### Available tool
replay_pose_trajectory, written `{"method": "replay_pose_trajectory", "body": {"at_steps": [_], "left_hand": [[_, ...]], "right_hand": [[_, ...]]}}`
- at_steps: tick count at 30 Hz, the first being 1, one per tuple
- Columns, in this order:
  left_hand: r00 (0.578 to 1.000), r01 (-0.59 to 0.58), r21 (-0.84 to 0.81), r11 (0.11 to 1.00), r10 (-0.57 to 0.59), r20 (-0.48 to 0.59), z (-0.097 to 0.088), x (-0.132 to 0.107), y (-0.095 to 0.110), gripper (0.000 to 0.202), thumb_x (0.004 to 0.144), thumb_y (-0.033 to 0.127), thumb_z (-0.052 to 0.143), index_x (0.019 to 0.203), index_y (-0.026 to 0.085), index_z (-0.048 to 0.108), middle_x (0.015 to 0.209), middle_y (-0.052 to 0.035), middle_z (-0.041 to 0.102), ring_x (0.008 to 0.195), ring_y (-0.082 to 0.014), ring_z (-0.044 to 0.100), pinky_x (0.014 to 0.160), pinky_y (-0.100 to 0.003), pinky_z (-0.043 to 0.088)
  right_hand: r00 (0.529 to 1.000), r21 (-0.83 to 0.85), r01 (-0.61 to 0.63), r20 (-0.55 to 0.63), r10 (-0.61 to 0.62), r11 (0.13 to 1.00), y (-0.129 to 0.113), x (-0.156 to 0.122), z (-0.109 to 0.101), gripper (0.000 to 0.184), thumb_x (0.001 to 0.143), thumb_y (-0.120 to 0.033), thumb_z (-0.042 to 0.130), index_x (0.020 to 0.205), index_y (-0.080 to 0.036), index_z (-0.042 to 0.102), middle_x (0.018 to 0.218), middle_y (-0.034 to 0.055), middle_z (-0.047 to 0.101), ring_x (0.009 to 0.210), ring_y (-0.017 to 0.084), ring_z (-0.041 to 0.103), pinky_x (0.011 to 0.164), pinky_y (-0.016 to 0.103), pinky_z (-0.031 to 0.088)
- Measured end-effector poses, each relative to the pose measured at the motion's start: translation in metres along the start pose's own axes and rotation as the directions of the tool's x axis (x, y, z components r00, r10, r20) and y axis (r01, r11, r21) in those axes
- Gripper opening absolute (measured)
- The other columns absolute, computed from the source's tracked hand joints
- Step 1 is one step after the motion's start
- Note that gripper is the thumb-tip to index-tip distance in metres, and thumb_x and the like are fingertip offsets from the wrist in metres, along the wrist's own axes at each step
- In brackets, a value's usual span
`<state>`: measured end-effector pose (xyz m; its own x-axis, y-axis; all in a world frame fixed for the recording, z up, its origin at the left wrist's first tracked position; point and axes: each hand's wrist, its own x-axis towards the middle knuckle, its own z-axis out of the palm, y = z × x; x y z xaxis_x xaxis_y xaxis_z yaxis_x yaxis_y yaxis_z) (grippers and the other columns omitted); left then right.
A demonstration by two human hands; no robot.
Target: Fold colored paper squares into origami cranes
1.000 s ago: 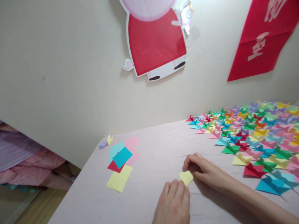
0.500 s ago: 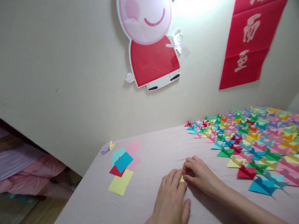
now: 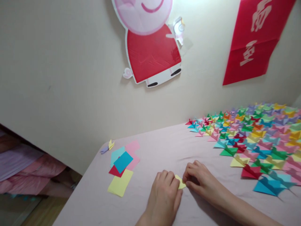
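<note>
A small folded piece of yellow paper [image 3: 181,183] lies on the pink cloth between my two hands. My left hand [image 3: 163,194] rests over its left end, fingers together and pressing down, hiding that part. At the opposite corner, my right hand [image 3: 199,179] pinches the paper's edge between thumb and fingers. To the left lie loose paper sheets: a yellow sheet [image 3: 120,183], a blue sheet [image 3: 123,162], a red sheet [image 3: 115,171], a light teal sheet [image 3: 117,153] and pink sheets [image 3: 133,161], partly overlapping.
Rows of many-coloured folded paper cranes [image 3: 252,169] cover the right side of the cloth-covered surface [image 3: 89,201]. Two small folded pieces [image 3: 108,147], purple and yellow, sit at the far left corner. A pig cutout [image 3: 152,53] and a red banner [image 3: 252,47] hang on the wall.
My left hand has slid left along the yellow paper, exposing more of it. My right hand stays at its edge. The view has tilted slightly downward.
</note>
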<state>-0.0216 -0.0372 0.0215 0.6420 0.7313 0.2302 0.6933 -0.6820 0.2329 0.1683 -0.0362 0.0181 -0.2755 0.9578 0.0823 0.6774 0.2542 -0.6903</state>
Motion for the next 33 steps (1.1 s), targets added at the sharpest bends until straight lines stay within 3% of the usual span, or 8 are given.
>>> {"method": "replay_pose_trajectory", "body": {"at_steps": [4,9,17,19,22,26,30,33], "left_hand": [[0.996,-0.092,0.024,0.995,0.092,-0.002,-0.006,0.002,-0.002,0.010,0.086,0.013,0.065,0.089,0.019,0.058,0.093,-0.0014,0.060,0.090,-0.0218,0.051,0.079,-0.036,0.043],[0.990,-0.134,-0.039,0.990,0.135,0.043,-0.020,0.004,-0.010,0.020,0.081,0.020,0.076,0.086,0.020,0.057,0.101,0.0002,0.061,0.098,-0.0194,0.052,0.085,-0.033,0.043],[0.967,-0.256,-0.044,0.966,0.256,0.010,-0.014,0.005,-0.018,0.007,0.090,0.015,0.061,0.088,0.020,0.058,0.097,-0.0002,0.065,0.096,-0.0165,0.055,0.088,-0.032,0.043],[0.975,-0.224,-0.090,0.970,0.222,-0.030,-0.010,0.005,-0.018,0.009,0.090,0.012,0.058,0.087,0.020,0.058,0.094,-0.0003,0.065,0.092,-0.0164,0.056,0.085,-0.032,0.043],[0.994,-0.088,-0.209,0.974,0.072,-0.082,-0.002,0.008,-0.017,0.016,0.083,0.005,0.060,0.081,0.019,0.056,0.087,0.0008,0.064,0.085,-0.0155,0.056,0.078,-0.029,0.042],[0.989,0.063,-0.316,0.947,-0.101,-0.106,0.006,0.012,-0.015,0.020,0.078,0.000,0.060,0.075,0.019,0.054,0.080,0.0017,0.061,0.079,-0.0155,0.053,0.074,-0.029,0.041],[0.994,0.065,-0.375,0.925,-0.095,-0.060,0.001,0.012,-0.016,0.016,0.082,0.005,0.063,0.077,0.019,0.056,0.083,0.0003,0.062,0.084,-0.0174,0.054,0.079,-0.031,0.041],[1.000,-0.002,-0.399,0.917,-0.001,-0.007,-0.009,0.009,-0.022,0.015,0.080,0.011,0.072,0.084,0.019,0.060,0.093,-0.0006,0.064,0.094,-0.0180,0.055,0.086,-0.032,0.041]], "right_hand": [[1.000,0.001,0.019,-0.007,-0.019,1.000,0.004,0.000,0.004,0.022,0.079,-0.008,0.052,0.079,-0.022,0.069,0.084,0.0039,0.067,0.090,0.023,0.054,0.081,0.037,0.042],[0.999,-0.013,0.029,-0.014,-0.029,0.999,0.003,0.002,0.005,0.028,0.079,-0.005,0.049,0.077,-0.024,0.070,0.083,0.0040,0.068,0.090,0.023,0.055,0.081,0.038,0.042],[0.998,-0.046,0.059,-0.026,-0.061,0.997,-0.003,-0.001,0.003,0.028,0.079,-0.005,0.047,0.078,-0.024,0.068,0.086,0.0037,0.067,0.092,0.023,0.055,0.081,0.038,0.042],[0.999,-0.046,0.049,-0.018,-0.050,0.998,-0.005,-0.002,0.001,0.025,0.076,-0.006,0.049,0.078,-0.024,0.067,0.086,0.0034,0.067,0.092,0.023,0.055,0.082,0.039,0.042],[0.999,-0.034,0.040,0.006,-0.040,0.999,-0.007,-0.003,-0.002,0.016,0.079,-0.012,0.055,0.076,-0.023,0.066,0.085,0.0029,0.067,0.091,0.023,0.054,0.082,0.039,0.041],[1.000,-0.019,0.029,0.012,-0.029,0.999,-0.004,0.000,-0.001,0.014,0.084,-0.018,0.057,0.072,-0.022,0.063,0.082,0.0028,0.067,0.088,0.023,0.054,0.079,0.038,0.041],[1.000,-0.028,0.030,-0.001,-0.030,0.999,-0.003,0.000,0.003,0.016,0.085,-0.018,0.055,0.072,-0.022,0.063,0.080,0.0031,0.067,0.085,0.023,0.053,0.077,0.038,0.040],[0.999,-0.040,0.040,-0.022,-0.041,0.998,-0.003,0.000,0.005,0.016,0.085,-0.018,0.055,0.072,-0.023,0.063,0.080,0.0033,0.067,0.084,0.022,0.054,0.076,0.038,0.040]]}}
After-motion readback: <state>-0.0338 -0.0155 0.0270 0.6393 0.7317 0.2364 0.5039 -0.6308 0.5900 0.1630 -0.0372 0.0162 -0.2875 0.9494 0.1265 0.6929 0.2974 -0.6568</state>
